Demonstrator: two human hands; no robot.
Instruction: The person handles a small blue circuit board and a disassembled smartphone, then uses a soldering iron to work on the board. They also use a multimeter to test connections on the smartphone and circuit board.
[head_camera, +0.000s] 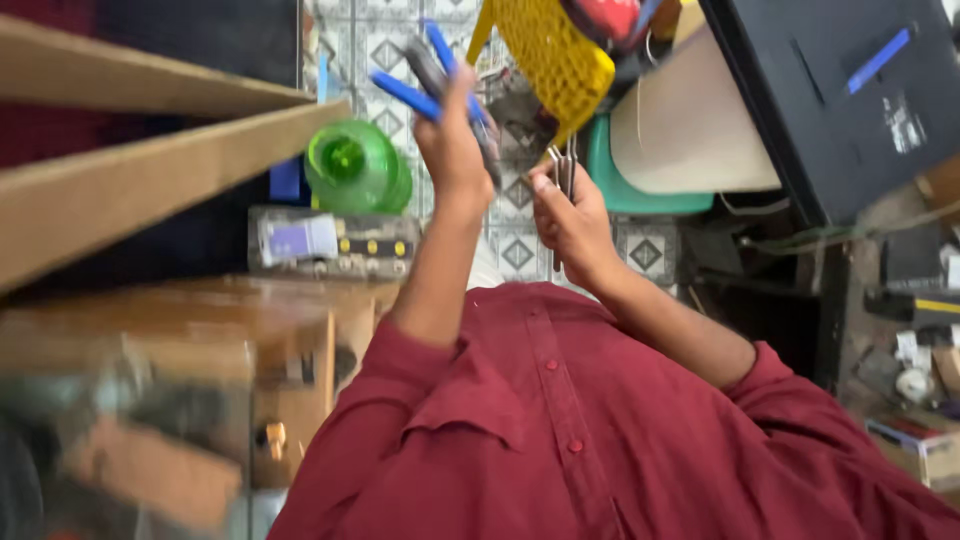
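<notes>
Here the left hand (455, 135) is clamped on blue-handled pliers (440, 85), handles pointing away from the yellow basket (550, 55). The right hand (572, 220), nearer below that basket, pinches thin metal rods (562, 175) upright.

Blue-handled pliers (440, 85): jaw end hidden behind the left hand (452, 140), so what they grip cannot be told. Thin metal tools (562, 175) in the right hand (572, 225): kind too small and blurred to tell. Yellow perforated basket (550, 55) and black case (850, 90): cut off by the top edge; near-left clutter: blurred beyond telling.
</notes>
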